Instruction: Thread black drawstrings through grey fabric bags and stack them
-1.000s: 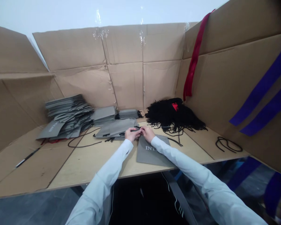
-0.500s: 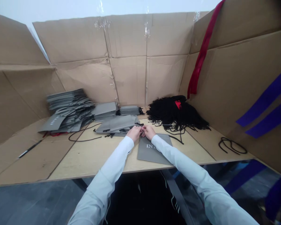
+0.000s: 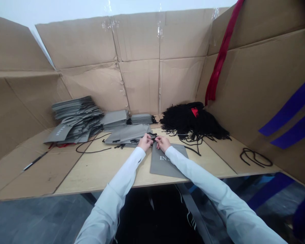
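A grey drawstring bag (image 3: 159, 166) with pale lettering lies flat at the table's front edge, partly covered by my right forearm. At its top left corner both hands pinch a short black cord (image 3: 154, 139). My left hand (image 3: 144, 142) is closed on one side of the cord, just left of the bag. Over the bag's upper edge, my right hand (image 3: 163, 143) is closed on the other side, fingertips a small gap from the left ones. A black cord end (image 3: 194, 150) sticks out from the bag's top right corner.
Grey bags are stacked at the left (image 3: 75, 117), with smaller bag piles (image 3: 114, 119) in the middle. A heap of black cords (image 3: 190, 120) lies at the back right. Loose cords, a pen (image 3: 34, 161) and cardboard walls (image 3: 139, 37) surround the wooden table (image 3: 104, 173).
My hands have drawn slightly apart, and black cord now shows between the fingertips. The bag stays in place on the table.
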`<state>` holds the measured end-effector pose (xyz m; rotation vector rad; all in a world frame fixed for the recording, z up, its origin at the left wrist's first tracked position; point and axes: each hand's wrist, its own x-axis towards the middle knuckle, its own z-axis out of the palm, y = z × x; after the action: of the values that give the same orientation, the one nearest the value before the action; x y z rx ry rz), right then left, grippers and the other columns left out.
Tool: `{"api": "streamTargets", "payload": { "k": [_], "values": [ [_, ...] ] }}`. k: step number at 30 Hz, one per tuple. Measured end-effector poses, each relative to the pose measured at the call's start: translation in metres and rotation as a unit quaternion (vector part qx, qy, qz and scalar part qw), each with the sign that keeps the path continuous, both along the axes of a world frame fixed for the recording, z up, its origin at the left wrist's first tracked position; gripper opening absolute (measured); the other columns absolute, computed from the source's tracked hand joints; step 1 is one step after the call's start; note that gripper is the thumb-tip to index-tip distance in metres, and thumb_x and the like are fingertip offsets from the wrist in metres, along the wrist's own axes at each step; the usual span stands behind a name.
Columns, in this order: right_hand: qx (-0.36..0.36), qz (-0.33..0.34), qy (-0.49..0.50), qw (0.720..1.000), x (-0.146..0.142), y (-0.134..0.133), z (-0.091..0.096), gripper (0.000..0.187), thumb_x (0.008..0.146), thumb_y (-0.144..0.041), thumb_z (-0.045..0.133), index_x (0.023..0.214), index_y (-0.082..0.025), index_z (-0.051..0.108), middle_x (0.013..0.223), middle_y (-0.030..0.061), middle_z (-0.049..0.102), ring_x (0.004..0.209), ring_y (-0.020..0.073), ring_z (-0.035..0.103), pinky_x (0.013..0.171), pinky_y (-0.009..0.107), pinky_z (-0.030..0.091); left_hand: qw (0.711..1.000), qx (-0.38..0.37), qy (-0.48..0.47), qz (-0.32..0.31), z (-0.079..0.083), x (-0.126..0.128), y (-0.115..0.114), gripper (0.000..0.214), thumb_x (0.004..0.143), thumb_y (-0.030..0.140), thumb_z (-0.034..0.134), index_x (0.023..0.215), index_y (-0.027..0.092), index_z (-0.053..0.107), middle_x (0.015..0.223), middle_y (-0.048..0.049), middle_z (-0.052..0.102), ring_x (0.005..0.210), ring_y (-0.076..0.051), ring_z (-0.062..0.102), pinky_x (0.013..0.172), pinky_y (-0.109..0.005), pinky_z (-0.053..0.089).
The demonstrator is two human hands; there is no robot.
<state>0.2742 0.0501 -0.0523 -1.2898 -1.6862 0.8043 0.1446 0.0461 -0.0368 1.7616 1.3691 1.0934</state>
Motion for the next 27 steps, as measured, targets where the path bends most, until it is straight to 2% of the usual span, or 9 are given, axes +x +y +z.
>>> {"api": "streamTargets", "payload": {
  "k": [1,4,8,11,15,19,24,27],
  "values": [
    [0.021,0.001,-0.001,1.0,0.0,-0.002,0.001,0.012,0.078,-0.019,0.04,0.071,-0.016,0.049,0.038,-0.006,0.046,0.034,0.008,0.046,0.042,0.018,0.04,0.993,-0.068,-0.095,0.026,0.0,0.0,0.0,0.02,0.065,0.01,0.058,0.078,0.016,0.043,0.058,-0.0002,0.057,0.049,-0.009,0.049,0.056,-0.023,0.039],
    [0.094,0.008,-0.012,0.995,-0.001,-0.006,0.002,0.013,0.079,-0.023,0.041,0.072,-0.016,0.05,0.043,-0.0047,0.049,0.037,0.0077,0.048,0.049,0.02,0.043,0.925,-0.233,-0.291,0.069,0.004,0.001,-0.001,0.029,0.061,0.005,0.062,0.079,0.015,0.04,0.053,-0.0009,0.056,0.039,-0.006,0.044,0.046,-0.019,0.034],
    [0.151,0.027,-0.012,0.988,-0.001,-0.007,0.0,0.016,0.077,-0.028,0.044,0.073,-0.016,0.053,0.056,0.0,0.055,0.042,0.0084,0.05,0.05,0.023,0.045,0.863,-0.293,-0.406,0.074,0.007,0.0,-0.007,0.027,0.062,0.002,0.061,0.079,0.013,0.044,0.059,-0.0028,0.058,0.047,-0.007,0.053,0.047,-0.016,0.038],
    [0.12,0.055,0.047,0.99,0.0,-0.004,-0.002,0.019,0.071,-0.034,0.05,0.074,-0.015,0.055,0.063,0.0034,0.059,0.047,0.0111,0.054,0.049,0.025,0.047,0.835,-0.322,-0.44,0.066,0.008,0.0,-0.01,0.016,0.063,0.003,0.061,0.071,0.012,0.05,0.057,-0.002,0.057,0.05,-0.006,0.053,0.047,-0.014,0.04],
    [0.051,0.097,0.13,0.985,0.001,0.0,-0.006,0.025,0.062,-0.038,0.059,0.071,-0.014,0.057,0.055,0.0029,0.058,0.048,0.0139,0.056,0.053,0.028,0.049,0.822,-0.344,-0.451,0.052,0.01,0.002,-0.013,0.006,0.066,0.007,0.06,0.066,0.009,0.055,0.054,-0.0018,0.055,0.047,-0.003,0.05,0.047,-0.013,0.04],
    [0.034,0.117,0.169,0.978,0.002,-0.001,-0.004,0.026,0.055,-0.038,0.064,0.063,-0.014,0.057,0.053,0.0026,0.059,0.048,0.0134,0.056,0.054,0.028,0.048,0.831,-0.314,-0.458,0.032,0.008,0.004,-0.014,0.006,0.064,0.009,0.063,0.065,0.009,0.058,0.058,-0.0028,0.059,0.051,-0.004,0.052,0.051,-0.013,0.042],
    [-0.01,0.136,0.222,0.965,0.002,-0.006,0.007,0.025,0.053,-0.036,0.066,0.059,-0.012,0.06,0.047,0.0017,0.058,0.041,0.0108,0.052,0.047,0.025,0.046,0.837,-0.288,-0.465,-0.004,0.002,0.001,-0.012,0.003,0.065,0.006,0.061,0.067,0.008,0.06,0.061,-0.0033,0.06,0.053,-0.004,0.053,0.055,-0.014,0.043],
    [-0.063,0.145,0.287,0.945,0.004,-0.008,0.014,0.027,0.05,-0.034,0.068,0.062,-0.011,0.062,0.046,0.0019,0.057,0.041,0.0104,0.051,0.046,0.024,0.044,0.844,-0.272,-0.461,-0.026,0.001,-0.001,-0.012,0.011,0.063,0.003,0.062,0.072,0.009,0.062,0.064,-0.0032,0.061,0.054,-0.004,0.053,0.057,-0.016,0.043]
  ]
}}
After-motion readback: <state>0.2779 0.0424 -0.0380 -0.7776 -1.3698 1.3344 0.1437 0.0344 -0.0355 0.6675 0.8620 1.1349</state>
